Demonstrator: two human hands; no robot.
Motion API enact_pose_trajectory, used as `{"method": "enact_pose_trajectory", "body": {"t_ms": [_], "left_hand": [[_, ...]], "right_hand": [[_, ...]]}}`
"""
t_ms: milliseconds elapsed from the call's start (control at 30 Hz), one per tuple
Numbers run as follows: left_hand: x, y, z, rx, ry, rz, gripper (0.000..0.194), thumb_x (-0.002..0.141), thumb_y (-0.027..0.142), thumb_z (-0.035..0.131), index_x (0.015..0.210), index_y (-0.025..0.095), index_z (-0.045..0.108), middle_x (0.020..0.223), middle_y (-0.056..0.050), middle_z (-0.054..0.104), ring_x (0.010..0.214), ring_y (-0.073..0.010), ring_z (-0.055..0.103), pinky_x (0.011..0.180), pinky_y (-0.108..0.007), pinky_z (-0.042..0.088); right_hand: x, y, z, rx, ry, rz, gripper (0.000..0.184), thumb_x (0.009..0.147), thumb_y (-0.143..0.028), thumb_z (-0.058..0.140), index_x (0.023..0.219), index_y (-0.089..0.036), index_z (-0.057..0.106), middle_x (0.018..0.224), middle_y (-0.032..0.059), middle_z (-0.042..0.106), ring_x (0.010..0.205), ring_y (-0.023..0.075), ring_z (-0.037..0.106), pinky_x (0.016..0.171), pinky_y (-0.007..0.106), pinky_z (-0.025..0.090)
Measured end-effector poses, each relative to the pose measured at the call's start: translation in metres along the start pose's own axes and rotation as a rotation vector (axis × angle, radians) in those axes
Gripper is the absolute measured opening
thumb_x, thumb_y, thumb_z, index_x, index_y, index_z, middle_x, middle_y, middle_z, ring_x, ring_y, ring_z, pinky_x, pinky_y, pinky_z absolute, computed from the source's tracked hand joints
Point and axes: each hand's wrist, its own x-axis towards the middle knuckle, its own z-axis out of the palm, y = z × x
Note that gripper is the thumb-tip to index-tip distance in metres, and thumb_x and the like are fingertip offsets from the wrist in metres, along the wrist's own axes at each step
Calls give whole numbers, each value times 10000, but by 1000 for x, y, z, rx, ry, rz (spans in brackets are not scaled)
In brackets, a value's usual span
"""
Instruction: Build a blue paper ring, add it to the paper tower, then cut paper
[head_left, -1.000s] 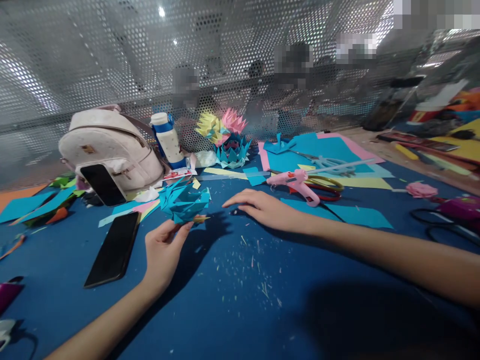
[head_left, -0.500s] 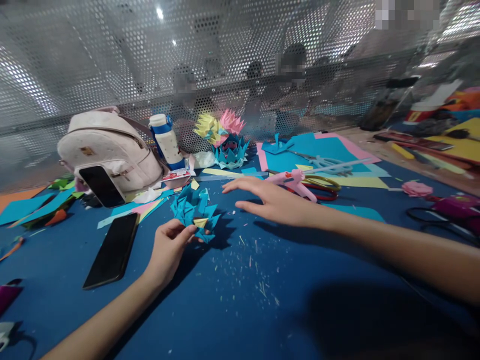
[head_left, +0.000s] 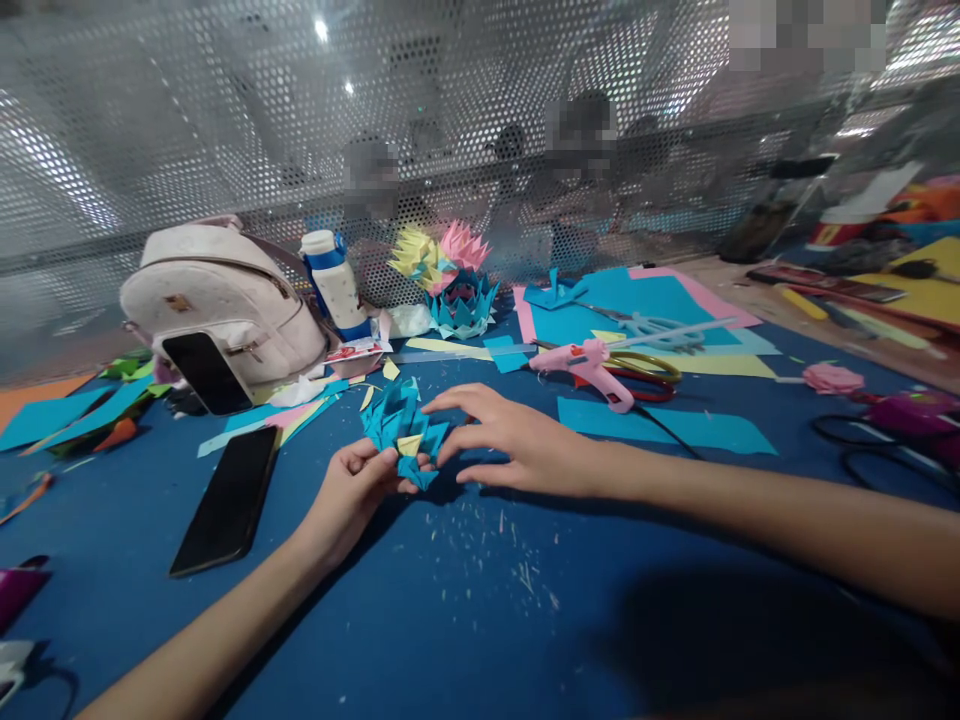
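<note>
A blue folded-paper flower point(head_left: 401, 415) with pointed petals and a small yellow piece point(head_left: 409, 445) on its near side is held just above the blue table. My left hand point(head_left: 360, 480) pinches its lower left edge, thumb in front and fingers beneath. Close to its right side is my right hand point(head_left: 510, 440), fingers spread and curved toward the petals; whether the fingertips touch them I cannot tell. A pink glue gun point(head_left: 585, 365) with a long clear glue stick lies beyond my right hand.
Scissors point(head_left: 660, 330) rest on blue and pink paper sheets point(head_left: 637, 295). A finished paper flower group point(head_left: 457, 300), a bottle point(head_left: 334, 285) and a backpack point(head_left: 210, 300) stand along the perforated metal screen. A dark phone point(head_left: 229, 495) lies left. Paper bits point(head_left: 517, 570) dot the table point(head_left: 420, 640).
My right hand has moved left and toward me, from near the glue gun to the blue paper flower. My left hand has shifted slightly right with the flower.
</note>
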Motion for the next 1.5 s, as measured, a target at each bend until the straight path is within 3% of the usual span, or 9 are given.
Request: {"method": "enact_pose_trajectory", "body": {"t_ms": [167,367,500,733,900,1000,1200,1400,1500], "left_hand": [[3,3,1,-130,-45,-57,308,718,428,858,758,149,732,827,-49,770,662,-121,703,693,-215,617],[4,4,-5,-161,-69,-150,399,708,390,868,1021,185,729,951,-56,772,783,-150,741,689,-179,609],[2,3,-7,-192,-103,-183,342,688,308,884,977,214,726,1084,-49,744,898,-162,728,695,-173,590],[3,-4,-2,-92,-215,-52,489,656,266,899,1098,202,699,929,-52,733,715,-123,641,602,-201,506],[3,-4,1,64,-177,-14,316,627,307,908,787,136,696,686,-38,690,579,-117,593,545,-212,471],[2,-6,0,76,-164,19,320,649,359,893,773,143,692,684,-37,698,594,-128,610,586,-233,494],[-9,-7,6,248,-212,121,373,743,310,831,1075,194,706,927,-55,753,848,-184,693,764,-244,510],[-22,-3,17,573,-71,279,76,818,262,731,840,191,749,801,-39,740,729,-167,663,689,-237,495],[-21,-3,16,640,-8,308,51,806,245,728,799,200,751,760,-23,726,704,-160,645,670,-234,483]], "right_hand": [[1,7,3,24,31,27,82,898,-241,671,957,-239,729,1357,76,526,1348,230,400,1121,460,357],[2,8,6,82,41,31,89,889,-230,682,973,-227,711,1319,86,549,1319,220,429,1112,447,356],[2,10,8,129,84,16,20,885,-225,686,894,-219,702,1257,73,582,1255,211,475,1082,429,374],[2,3,9,185,127,38,25,907,-240,660,903,-219,674,970,25,695,1024,197,564,970,391,388],[0,3,16,197,93,109,36,922,-213,625,934,-210,660,959,23,687,952,181,587,920,364,394],[-2,5,20,212,85,118,47,908,-191,636,942,-204,666,965,29,685,956,180,591,902,355,411],[-5,3,30,208,115,78,48,870,-182,671,910,-202,689,929,29,693,937,186,594,872,343,434],[-6,-3,30,249,110,32,235,782,-345,780,951,-200,705,997,37,700,1007,211,592,907,341,427],[-5,-7,27,324,44,90,219,874,-403,687,879,-184,688,899,22,686,896,178,595,837,303,430]]}}
